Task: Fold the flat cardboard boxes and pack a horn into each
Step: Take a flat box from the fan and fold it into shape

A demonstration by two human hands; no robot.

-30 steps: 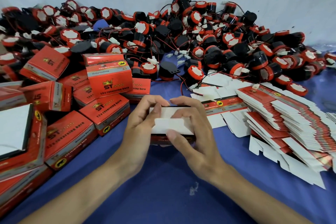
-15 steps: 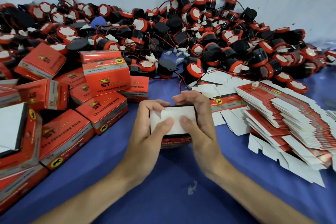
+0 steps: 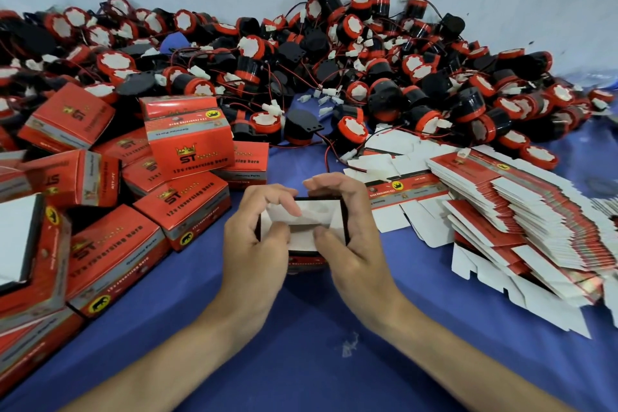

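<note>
Gripping a box [image 3: 329,216] just above the blue worktop [image 3: 301,328], the left hand [image 3: 254,244] and right hand [image 3: 357,244] curl their fingers [image 3: 279,199] round it, thumbs pressing its white flaps inward. Horns [image 3: 384,77] are heaped behind, flat boxes [image 3: 521,211] to the right.

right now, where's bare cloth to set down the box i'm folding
Bare blue cloth lies between your forearms, bar a small white scrap, and in a strip between the right hand and the flat box stack. Folded red boxes crowd the left, the horn pile the back.
</note>
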